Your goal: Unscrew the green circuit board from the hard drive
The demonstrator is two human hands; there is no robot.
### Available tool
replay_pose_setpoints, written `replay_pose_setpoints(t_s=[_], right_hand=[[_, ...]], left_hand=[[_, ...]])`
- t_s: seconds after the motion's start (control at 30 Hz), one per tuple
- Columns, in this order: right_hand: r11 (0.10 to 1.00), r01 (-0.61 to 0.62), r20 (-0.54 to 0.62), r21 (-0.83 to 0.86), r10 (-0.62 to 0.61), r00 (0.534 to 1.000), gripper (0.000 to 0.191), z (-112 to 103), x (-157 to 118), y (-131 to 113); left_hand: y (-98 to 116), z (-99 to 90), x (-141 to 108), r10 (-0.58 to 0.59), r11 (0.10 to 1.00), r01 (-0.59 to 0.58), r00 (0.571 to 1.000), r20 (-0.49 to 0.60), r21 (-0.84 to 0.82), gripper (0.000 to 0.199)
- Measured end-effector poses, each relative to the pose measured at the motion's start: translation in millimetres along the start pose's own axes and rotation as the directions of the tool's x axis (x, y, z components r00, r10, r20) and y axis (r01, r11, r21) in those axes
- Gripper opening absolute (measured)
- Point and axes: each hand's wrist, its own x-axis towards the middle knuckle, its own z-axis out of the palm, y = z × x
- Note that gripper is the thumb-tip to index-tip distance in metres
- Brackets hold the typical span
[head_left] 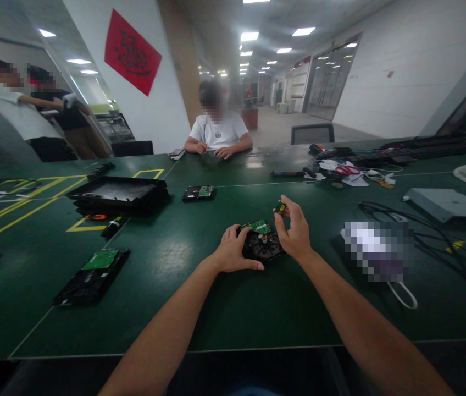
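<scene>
A black hard drive [262,246] with a green circuit board on its far side lies on the green table in front of me. My left hand [233,248] grips it from the left, fingers at the far edge and thumb along the near side. Just above its right end, my right hand [294,228] is closed around a small screwdriver [281,208] with a yellow-and-black handle. The hand hides the screwdriver's shaft and tip. A second hard drive [93,275] rests on the left, and a third hard drive [199,193] lies farther back.
Stacked black trays [117,190] stand at the back left. To the right are a blurred-out device [375,250], black cables [431,231] and a flat grey box [449,203]. Red-handled scissors [347,170] lie among tools and paper. Across the table sits a person [218,132].
</scene>
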Motion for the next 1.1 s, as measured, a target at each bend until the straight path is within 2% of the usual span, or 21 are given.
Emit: replay_pose_setpoints(t_s=[0.1,0.3,0.53,0.73,0.9,1.1], right_hand=[[0.999,-0.033,0.013,0.034,0.033,0.999,0.055,2.1,-1.7,2.8],[1.000,-0.018,-0.031,-0.022,0.018,0.999,0.054,0.1,-2.3,2.7],[0.995,-0.066,0.041,0.072,0.063,0.997,0.050,1.5,-2.4,1.6],[0.997,-0.062,0.026,0.051,0.061,0.998,0.053,2.5,-2.9,3.0],[0.991,-0.068,0.054,0.118,0.062,0.997,0.055,2.1,-2.0,1.6],[0.999,-0.037,-0.008,0.006,0.037,0.999,0.055,0.1,-1.8,0.8]], left_hand=[[1.1,0.0,-0.1,0.001,1.000,-0.001,1.000,-0.007,0.004,0.133],[-1.1,2.2,-0.3,0.014,1.000,-0.014,1.000,-0.027,0.009,0.132],[-1.3,1.7,-0.6,0.014,1.000,-0.014,1.000,-0.024,0.018,0.132],[-0.1,0.8,-0.6,0.017,1.000,-0.016,1.000,-0.014,0.022,0.133],[1.4,-0.3,-0.8,0.003,1.000,-0.003,1.000,-0.012,0.007,0.132],[1.5,-0.7,-0.9,0.008,1.000,-0.008,1.000,-0.012,-0.006,0.131]])
